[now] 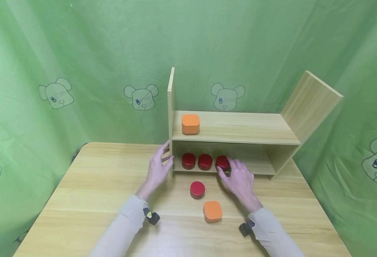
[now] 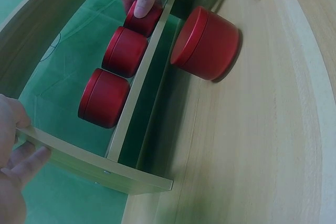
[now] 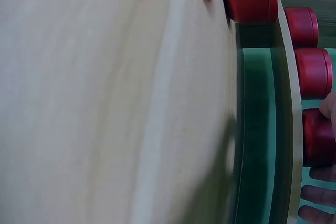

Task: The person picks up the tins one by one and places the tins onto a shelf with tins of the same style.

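With right grip [image 1: 238, 177], pinches rightmost red tin [image 1: 222, 162], on lower shelf [image 1: 260, 165]; with left grip [image 1: 157, 168], holds side panel [image 1: 171, 107]. Just left of right grip: two red tins [image 1: 188, 161]. Nearer than right grip, leftward, on bench [image 1: 95, 171]: loose red tin [image 1: 197, 190], orange tin [image 1: 212, 211].

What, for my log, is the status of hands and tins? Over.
Left hand holding side panel. Right hand gripping rightmost red tin on lower shelf. Loose red tin, orange tin on table in front; neither blocking right hand.
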Demonstrator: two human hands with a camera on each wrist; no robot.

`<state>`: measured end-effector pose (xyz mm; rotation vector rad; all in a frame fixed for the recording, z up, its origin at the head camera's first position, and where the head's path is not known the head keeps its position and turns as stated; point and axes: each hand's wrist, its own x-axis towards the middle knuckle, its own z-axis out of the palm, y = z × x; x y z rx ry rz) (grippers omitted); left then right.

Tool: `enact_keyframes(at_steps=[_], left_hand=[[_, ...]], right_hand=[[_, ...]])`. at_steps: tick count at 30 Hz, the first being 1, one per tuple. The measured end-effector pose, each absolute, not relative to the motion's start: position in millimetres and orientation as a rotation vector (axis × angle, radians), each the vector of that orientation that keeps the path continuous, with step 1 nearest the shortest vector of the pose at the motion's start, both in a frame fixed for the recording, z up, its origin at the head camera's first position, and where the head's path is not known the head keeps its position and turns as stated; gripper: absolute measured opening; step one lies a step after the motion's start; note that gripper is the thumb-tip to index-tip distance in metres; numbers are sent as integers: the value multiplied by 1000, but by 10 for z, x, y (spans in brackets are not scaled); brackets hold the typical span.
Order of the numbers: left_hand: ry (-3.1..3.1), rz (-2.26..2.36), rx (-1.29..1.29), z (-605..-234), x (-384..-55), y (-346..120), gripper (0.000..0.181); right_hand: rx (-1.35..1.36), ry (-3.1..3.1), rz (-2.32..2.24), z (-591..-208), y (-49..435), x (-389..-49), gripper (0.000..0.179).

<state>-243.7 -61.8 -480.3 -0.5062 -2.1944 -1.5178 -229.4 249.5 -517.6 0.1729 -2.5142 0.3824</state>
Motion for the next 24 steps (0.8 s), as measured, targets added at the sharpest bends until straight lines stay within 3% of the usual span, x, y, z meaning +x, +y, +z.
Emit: enact_keyframes(at_steps=[24], left_hand=[[-2223, -1529, -478, -4800, -2435, -621, 66]], right_hand=[[324, -2445, 408, -5002, 2581, -2012, 67]])
